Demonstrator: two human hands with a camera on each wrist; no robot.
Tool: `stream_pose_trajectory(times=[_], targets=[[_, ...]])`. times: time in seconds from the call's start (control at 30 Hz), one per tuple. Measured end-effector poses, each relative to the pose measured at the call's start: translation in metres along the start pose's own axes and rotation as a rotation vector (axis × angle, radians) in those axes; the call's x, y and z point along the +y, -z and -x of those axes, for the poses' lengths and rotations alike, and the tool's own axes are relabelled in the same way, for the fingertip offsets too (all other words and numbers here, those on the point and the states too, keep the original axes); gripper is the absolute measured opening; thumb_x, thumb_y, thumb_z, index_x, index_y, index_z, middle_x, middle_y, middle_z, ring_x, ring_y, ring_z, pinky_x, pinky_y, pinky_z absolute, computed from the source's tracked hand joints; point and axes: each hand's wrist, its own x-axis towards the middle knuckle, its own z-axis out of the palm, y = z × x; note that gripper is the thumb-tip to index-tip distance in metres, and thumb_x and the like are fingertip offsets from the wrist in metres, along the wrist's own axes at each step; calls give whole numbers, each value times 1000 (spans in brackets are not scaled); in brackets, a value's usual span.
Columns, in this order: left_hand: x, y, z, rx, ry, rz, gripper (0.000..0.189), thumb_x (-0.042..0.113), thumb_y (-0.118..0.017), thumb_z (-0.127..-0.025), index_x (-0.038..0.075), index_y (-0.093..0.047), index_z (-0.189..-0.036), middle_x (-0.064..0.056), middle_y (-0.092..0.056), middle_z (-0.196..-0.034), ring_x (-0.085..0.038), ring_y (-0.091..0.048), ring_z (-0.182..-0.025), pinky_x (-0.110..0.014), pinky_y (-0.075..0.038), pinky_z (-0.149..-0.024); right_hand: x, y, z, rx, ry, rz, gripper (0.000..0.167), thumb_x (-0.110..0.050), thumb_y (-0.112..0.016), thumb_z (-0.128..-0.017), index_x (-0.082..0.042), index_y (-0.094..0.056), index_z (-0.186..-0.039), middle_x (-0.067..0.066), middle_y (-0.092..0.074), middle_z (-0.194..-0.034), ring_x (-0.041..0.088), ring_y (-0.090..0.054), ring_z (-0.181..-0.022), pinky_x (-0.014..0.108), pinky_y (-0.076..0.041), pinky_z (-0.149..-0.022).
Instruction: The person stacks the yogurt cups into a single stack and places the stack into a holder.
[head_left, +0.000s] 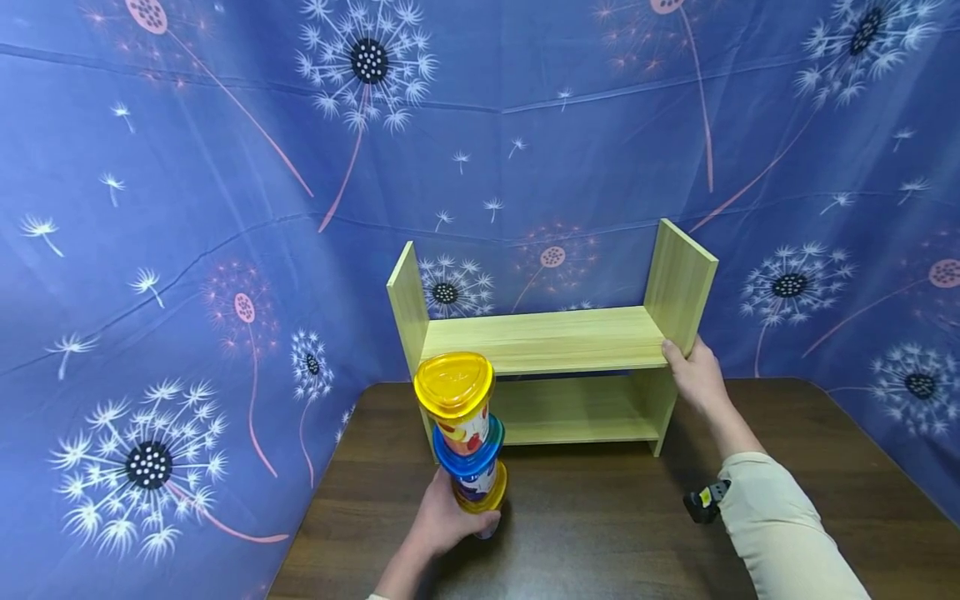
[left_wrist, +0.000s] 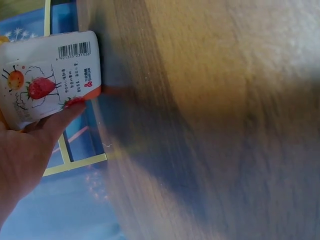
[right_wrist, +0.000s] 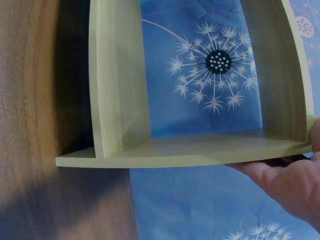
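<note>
My left hand [head_left: 450, 517] grips the bottom of a stack of three lidded plastic tubs [head_left: 467, 435]. Yellow lids [head_left: 453, 383] top the upper and lowest tubs, and a blue lid [head_left: 471, 450] sits between them. In the left wrist view, the held tub [left_wrist: 50, 75] is white with strawberry pictures and a barcode, and my thumb lies along its side close over the table. My right hand [head_left: 697, 375] holds the right side panel [head_left: 678, 283] of a pale wooden two-level shelf [head_left: 540, 337], thumb on the inner face. Its fingers go behind the panel, partly hidden.
The shelf stands on a dark brown wooden table [head_left: 585, 517], near the back edge. A blue cloth [head_left: 247, 167] with dandelion prints hangs behind and to the left. Below my right sleeve [head_left: 780, 517] a small black device [head_left: 703, 502] shows at the wrist.
</note>
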Motion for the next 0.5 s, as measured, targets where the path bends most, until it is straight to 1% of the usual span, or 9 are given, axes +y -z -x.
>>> stream_pose_trajectory(times=[0.1,0.33,0.5], targets=[[1,-2,-1,-4,-8,2,93,35,-94,-70,12,-40,-141,-10,-57,-133,-30,-59,-118,-58,-47,-101,-1,1,1,-12,-12,-1,50,-29,-44,-107,11,-41,-137,44,-49,-130,53,-49,-118,64,-39,-99],[8,1,-6,-25,-19,4,93,37,-94,-71,14,-39,-143,-8,-55,-136,-29,-58,-121,-57,-46,-103,-2,1,1,-14,-15,-10,49,-28,-43,-108,11,-42,-137,43,-49,-131,51,-49,-118,63,-39,-99],[16,4,-11,-30,-66,-7,91,35,-93,-72,15,-39,-143,-6,-56,-135,-26,-59,-120,-54,-48,-102,1,1,0,-17,-4,-10,50,-29,-43,-108,10,-41,-139,42,-49,-132,52,-49,-119,63,-39,-99]])
